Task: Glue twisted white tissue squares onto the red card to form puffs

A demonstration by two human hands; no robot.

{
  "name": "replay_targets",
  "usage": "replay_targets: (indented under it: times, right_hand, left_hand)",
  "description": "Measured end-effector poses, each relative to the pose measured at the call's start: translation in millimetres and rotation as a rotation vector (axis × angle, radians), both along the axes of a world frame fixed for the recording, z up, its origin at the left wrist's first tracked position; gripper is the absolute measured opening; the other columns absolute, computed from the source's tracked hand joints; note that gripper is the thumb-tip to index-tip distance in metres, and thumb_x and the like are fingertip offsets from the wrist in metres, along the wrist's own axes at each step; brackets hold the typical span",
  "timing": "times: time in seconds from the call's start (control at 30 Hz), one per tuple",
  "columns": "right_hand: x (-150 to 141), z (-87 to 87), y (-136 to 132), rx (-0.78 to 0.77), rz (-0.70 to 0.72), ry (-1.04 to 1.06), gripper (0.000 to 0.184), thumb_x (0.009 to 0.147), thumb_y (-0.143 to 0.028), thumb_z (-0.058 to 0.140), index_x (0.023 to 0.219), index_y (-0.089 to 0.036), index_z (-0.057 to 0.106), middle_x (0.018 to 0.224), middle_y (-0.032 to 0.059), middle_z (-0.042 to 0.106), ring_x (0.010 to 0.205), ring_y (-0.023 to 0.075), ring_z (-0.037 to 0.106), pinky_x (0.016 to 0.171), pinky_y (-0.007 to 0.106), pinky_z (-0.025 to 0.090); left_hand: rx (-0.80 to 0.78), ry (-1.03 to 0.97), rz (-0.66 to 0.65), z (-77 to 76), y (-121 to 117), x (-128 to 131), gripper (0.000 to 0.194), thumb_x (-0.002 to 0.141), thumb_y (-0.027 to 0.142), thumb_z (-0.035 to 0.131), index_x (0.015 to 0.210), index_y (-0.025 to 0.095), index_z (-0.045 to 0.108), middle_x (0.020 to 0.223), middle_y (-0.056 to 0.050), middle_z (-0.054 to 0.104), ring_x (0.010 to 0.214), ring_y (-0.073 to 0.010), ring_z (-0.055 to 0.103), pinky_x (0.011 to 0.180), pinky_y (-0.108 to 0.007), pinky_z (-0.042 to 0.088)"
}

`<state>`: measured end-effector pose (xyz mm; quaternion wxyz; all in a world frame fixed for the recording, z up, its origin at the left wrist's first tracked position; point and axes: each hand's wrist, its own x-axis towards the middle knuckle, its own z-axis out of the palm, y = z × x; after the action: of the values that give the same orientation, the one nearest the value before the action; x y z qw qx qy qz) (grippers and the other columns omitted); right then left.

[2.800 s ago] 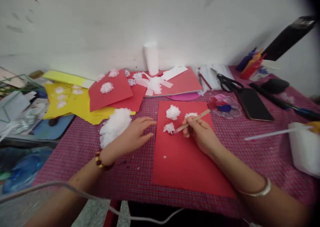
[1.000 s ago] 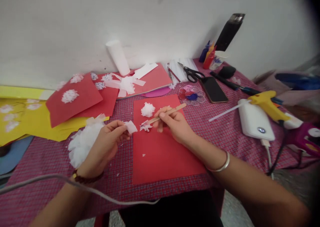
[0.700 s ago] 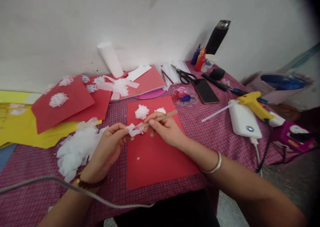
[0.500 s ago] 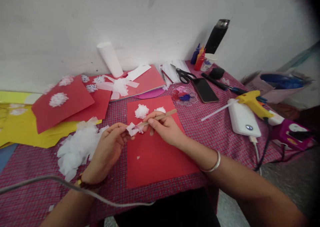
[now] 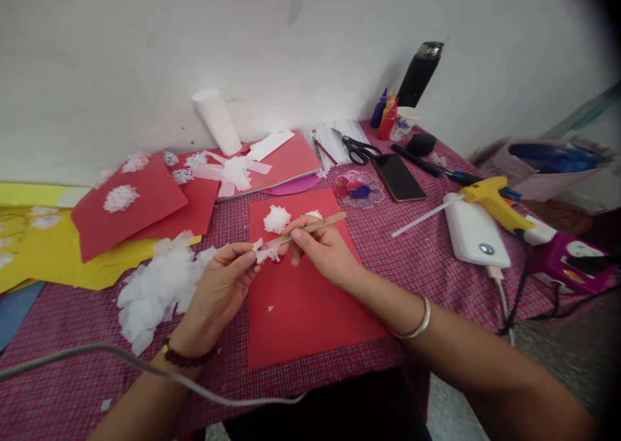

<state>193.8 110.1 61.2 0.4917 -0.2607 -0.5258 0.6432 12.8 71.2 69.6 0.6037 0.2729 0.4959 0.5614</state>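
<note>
Between thumb and fingers, my left hand (image 5: 228, 279) pinches a small piece of white tissue paper (image 5: 264, 253). My right hand (image 5: 323, 247) grips a flat wooden craft stick (image 5: 334, 219), whose lower end rests against that tissue. Both hands are just above a red paper sheet (image 5: 310, 318). Near its top edge sit a fluffy white tissue puff (image 5: 277, 218) and a second puff (image 5: 314, 214), partly hidden by my right hand. A heap of white tissue pieces (image 5: 158, 286) lies left of my left hand.
Scissors (image 5: 358, 149), a phone (image 5: 398, 177) and a paint palette (image 5: 359, 189) lie behind the sheet. A yellow glue gun (image 5: 497, 202) and a white power bank (image 5: 475, 231) are at right. A cable (image 5: 194, 386) crosses in front of my left forearm.
My left fingers have shifted on the tissue, and less of it shows beyond them. The stick stays against it. The whole view has shifted slightly.
</note>
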Motion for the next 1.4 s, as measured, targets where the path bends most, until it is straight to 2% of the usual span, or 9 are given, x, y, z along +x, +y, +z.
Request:
replay_targets:
  times: [0.13,0.37,0.5,0.57,0.67,0.77,0.87,1.1,1.4]
  right_hand:
    - [-3,-1.9,-3,-0.07,0.0,0.028,0.031,0.084,-0.05,0.063,0.085,-0.019,0.061,0.069,0.0007,0.071,0.049,0.0098,0.061,0.049,0.023,0.049]
    - [-8,-5.3,-4,-0.259,0.002,0.075,0.033,0.088,-0.046,0.059,0.076,-0.016,0.066,0.057,-0.0006,0.064,0.045,0.0074,0.054,0.045,0.02,0.044]
    - [-6,-1.4,-2,-0.442,0.101,0.159,0.023,0.095,-0.035,0.05,0.091,-0.017,0.064,0.046,-0.008,0.054,0.038,0.0062,0.045,0.043,0.018,0.041]
    - [-3,4.2,1,-0.442,0.153,0.219,0.017,0.094,-0.03,0.05,0.095,-0.018,0.062,0.052,-0.0082,0.057,0.039,0.0061,0.044,0.047,0.02,0.046]
    - [4,10.5,5,-0.321,0.125,0.223,0.015,0.093,-0.03,0.053,0.092,-0.018,0.062,0.067,-0.0046,0.065,0.044,0.0058,0.048,0.049,0.021,0.047]
    - [7,7.3,12,-0.223,-0.01,0.097,0.019,0.091,-0.031,0.055,0.082,-0.017,0.063,0.067,-0.0028,0.064,0.043,0.0052,0.046,0.044,0.02,0.04]
    - [7,-3.1,18,-0.157,-0.068,-0.108,0.023,0.092,-0.029,0.051,0.074,-0.016,0.06,0.064,-0.0019,0.062,0.043,0.0062,0.045,0.045,0.022,0.036]
    - [5,-15.9,14,0.263,-0.12,-0.571,0.023,0.092,-0.029,0.049,0.076,-0.016,0.059,0.069,0.0006,0.063,0.062,0.0113,0.054,0.06,0.025,0.039]
    - [5,-10.3,11,0.419,-0.056,-0.858,0.023,0.095,-0.03,0.047,0.087,-0.016,0.063,0.083,0.0041,0.068,0.076,0.015,0.058,0.068,0.027,0.038]
  left_hand:
    - [0.215,0.305,-0.006,4.0,-6,2,0.006,0.068,0.018,0.076,0.072,0.022,0.073,0.068,0.002,0.066,0.061,-0.0086,0.056,0.059,-0.02,0.048]
    - [0.756,1.221,-0.04,3.0,-18,-6,0.016,0.079,0.015,0.068,0.086,0.028,0.074,0.088,-0.001,0.074,0.083,-0.0187,0.067,0.079,-0.033,0.053]
    - [0.999,1.417,-0.111,1.7,-11,-9,0.013,0.079,0.015,0.067,0.086,0.025,0.072,0.087,-0.002,0.075,0.08,-0.0181,0.069,0.075,-0.031,0.056]
    - [0.957,1.377,-0.069,7.4,-4,-5,0.008,0.08,0.017,0.066,0.081,0.024,0.071,0.079,0.0,0.074,0.072,-0.0156,0.068,0.068,-0.028,0.055]
    - [0.66,1.146,-0.028,21.3,5,8,0.007,0.082,0.021,0.065,0.076,0.023,0.068,0.065,0.002,0.068,0.057,-0.0126,0.062,0.055,-0.024,0.051]
    - [0.451,0.916,-0.14,28.5,13,18,0.008,0.081,0.026,0.066,0.074,0.021,0.068,0.061,0.001,0.066,0.053,-0.0131,0.061,0.052,-0.025,0.052]
    - [0.385,0.855,-0.3,22.2,18,16,0.014,0.083,0.032,0.064,0.08,0.021,0.071,0.07,-0.001,0.071,0.063,-0.0155,0.065,0.064,-0.028,0.056]
    - [0.327,1.078,-0.205,-0.5,30,-14,0.022,0.085,0.041,0.06,0.084,0.023,0.071,0.081,-0.002,0.073,0.075,-0.0186,0.066,0.069,-0.03,0.052]
    - [0.362,1.468,-0.363,-7.1,32,-19,0.026,0.09,0.031,0.045,0.094,0.023,0.07,0.088,-0.002,0.074,0.079,-0.0208,0.067,0.069,-0.031,0.047]
